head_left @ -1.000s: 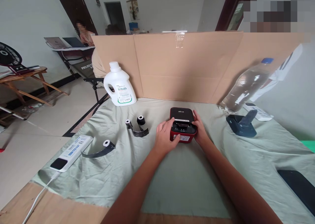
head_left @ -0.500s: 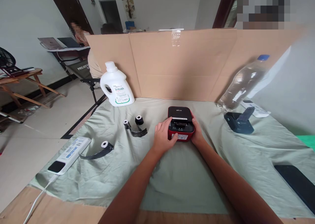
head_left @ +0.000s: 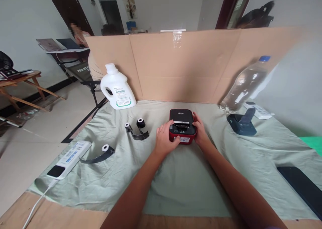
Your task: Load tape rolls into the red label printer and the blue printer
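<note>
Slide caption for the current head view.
Left hand and right hand clasp a red-and-black device on green cloth, black ribbon rolls to its left.

Centre of the frame: boxy device [head_left: 181, 115], which I saw was black on top, red below. Left of centre: jug [head_left: 118, 88], white with green print; ribbon rolls [head_left: 107, 151], black with white ends. Right: bottle [head_left: 243, 86], clear, its cap [head_left: 265, 58] blue. Upper middle: cardboard [head_left: 161, 64], plain tan. Lower middle: cloth [head_left: 183, 185], plain grey-green.
</note>
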Motion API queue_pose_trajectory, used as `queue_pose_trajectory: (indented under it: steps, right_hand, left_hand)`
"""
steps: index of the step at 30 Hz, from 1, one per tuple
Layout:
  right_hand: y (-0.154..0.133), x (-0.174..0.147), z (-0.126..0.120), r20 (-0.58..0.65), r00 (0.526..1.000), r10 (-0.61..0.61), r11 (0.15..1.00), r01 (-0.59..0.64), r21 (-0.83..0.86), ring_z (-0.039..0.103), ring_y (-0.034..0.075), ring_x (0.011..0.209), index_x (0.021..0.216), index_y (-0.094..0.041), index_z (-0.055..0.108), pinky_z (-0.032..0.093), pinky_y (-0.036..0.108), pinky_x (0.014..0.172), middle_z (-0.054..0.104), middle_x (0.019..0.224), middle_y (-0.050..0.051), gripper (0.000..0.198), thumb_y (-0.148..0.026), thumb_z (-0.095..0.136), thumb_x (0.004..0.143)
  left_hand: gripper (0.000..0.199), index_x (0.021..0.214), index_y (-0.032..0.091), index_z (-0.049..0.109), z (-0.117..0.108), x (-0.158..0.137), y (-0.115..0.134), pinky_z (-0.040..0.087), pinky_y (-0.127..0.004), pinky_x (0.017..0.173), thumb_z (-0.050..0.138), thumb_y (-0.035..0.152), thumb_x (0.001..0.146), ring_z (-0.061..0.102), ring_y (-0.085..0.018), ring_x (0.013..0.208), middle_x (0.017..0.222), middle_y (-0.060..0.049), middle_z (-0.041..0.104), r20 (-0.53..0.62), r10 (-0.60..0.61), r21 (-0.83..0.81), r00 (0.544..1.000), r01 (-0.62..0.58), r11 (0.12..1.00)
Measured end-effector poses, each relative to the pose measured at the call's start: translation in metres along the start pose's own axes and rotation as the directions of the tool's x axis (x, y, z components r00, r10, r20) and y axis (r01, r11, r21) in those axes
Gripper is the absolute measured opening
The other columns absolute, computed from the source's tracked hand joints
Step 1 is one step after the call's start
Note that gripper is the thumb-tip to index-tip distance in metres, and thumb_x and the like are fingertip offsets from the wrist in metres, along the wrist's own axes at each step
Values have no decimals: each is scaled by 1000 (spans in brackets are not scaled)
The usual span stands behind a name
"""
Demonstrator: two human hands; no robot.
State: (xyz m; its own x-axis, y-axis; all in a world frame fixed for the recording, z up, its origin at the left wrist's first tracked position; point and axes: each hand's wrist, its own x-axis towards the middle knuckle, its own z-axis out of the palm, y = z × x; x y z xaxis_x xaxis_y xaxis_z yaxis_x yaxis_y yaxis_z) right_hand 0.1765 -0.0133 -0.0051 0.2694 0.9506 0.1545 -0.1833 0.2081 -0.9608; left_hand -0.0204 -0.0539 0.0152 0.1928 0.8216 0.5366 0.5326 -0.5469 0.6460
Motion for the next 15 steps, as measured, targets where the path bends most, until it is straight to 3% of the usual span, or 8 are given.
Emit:
queue_pose_trajectory:
  steps: [10,13,15]
  right_hand:
    - [0,1,-2,-9,1000,12,993,-11,115,54,26,129,132,-29,60,47,39,107,62,137,1,66,-28,63,67]
    - [0,3,-5,13,998,66,985,-67,162,54,26,131,128,-30,62,47,40,108,62,137,0,64,-29,67,64]
    - [0,4,-6,21,995,94,976,-97,193,53,26,133,124,-31,63,46,40,110,62,137,-1,62,-29,68,63]
  left_hand:
    - [62,135,20,48,-10,6,-2,39,-44,98,67,31,77,59,-30,114,124,-10,65,83,84,150,993,-96,984]
    - [56,135,20,49,-12,3,-3,38,-44,101,65,30,81,58,-29,118,130,-11,63,66,97,78,993,-102,992]
    - [45,132,21,52,-10,5,-4,40,-42,101,58,29,88,60,-27,115,130,-10,65,16,58,-52,998,-57,997]
